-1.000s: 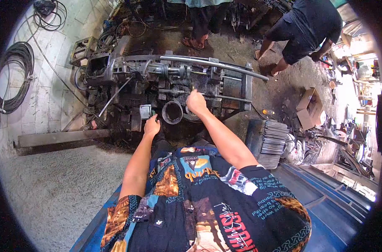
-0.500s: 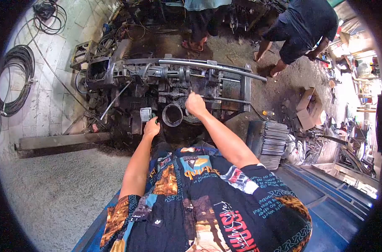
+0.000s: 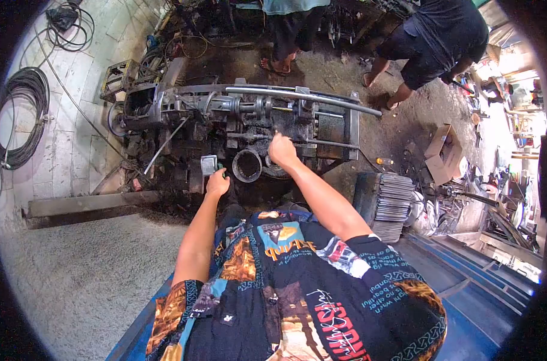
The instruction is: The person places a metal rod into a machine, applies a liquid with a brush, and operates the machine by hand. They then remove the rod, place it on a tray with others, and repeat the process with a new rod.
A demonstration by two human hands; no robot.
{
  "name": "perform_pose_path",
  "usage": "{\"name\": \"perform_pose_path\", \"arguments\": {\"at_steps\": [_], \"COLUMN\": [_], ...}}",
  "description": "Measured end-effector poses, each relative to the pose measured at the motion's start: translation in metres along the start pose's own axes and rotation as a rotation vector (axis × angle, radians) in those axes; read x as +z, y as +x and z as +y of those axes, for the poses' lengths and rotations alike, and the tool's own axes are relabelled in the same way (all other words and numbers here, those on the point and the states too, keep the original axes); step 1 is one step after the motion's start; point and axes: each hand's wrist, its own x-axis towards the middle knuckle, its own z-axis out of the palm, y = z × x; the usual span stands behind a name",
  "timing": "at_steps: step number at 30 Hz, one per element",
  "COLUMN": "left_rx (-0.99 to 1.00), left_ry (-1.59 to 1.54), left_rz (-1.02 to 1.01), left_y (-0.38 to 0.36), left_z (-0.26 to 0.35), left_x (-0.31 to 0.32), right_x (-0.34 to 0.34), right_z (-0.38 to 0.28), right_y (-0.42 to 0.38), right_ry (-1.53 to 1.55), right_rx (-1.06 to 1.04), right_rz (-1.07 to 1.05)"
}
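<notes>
My left hand (image 3: 217,182) is closed at a small green handle or knob, beside a pale metal box (image 3: 208,165) on the near side of a greasy lathe-like machine (image 3: 183,99). Further right, my right hand (image 3: 282,150) is closed at the machine's middle, near a thin horizontal rod; what its fingers hold is too small to make out. Between my hands stands a round metal can (image 3: 247,165), open at the top. Beyond them a long shiny pipe (image 3: 291,93) lies along the machine.
Two other people stand beyond the machine, one in dark clothes (image 3: 445,36) bending down. An open cardboard box (image 3: 444,154) and a ribbed motor (image 3: 391,198) are at the right. Coiled cable (image 3: 22,114) lies at the left. A metal beam (image 3: 87,203) sits near the left floor.
My right hand has shifted very slightly. My left hand stays by the metal box. The person in dark clothes has moved a little.
</notes>
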Motion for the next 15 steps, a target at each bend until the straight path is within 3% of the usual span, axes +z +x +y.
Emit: {"name": "perform_pose_path", "arguments": {"at_steps": [5, 11, 12, 14, 15], "left_rx": [0.034, 0.037, 0.025, 0.011, 0.013], "left_ry": [-0.026, -0.011, -0.013, -0.014, -0.01], "left_rz": [-0.004, 0.045, 0.038, 0.031, 0.04], "left_y": [0.005, 0.003, 0.002, 0.001, 0.001], "left_z": [-0.007, -0.005, -0.004, -0.004, -0.004], "left_x": [0.004, 0.006, 0.005, 0.004, 0.004], "right_x": [-0.016, -0.014, -0.014, -0.014, -0.01], "right_z": [-0.016, -0.019, -0.018, -0.016, -0.014], "right_y": [-0.005, 0.026, 0.024, 0.015, 0.01], "right_ry": [0.053, 0.082, 0.082, 0.021, 0.02], "right_rx": [0.047, 0.002, 0.003, 0.038, 0.037], "right_rz": [0.073, 0.33, 0.33, 0.052, 0.051]}}
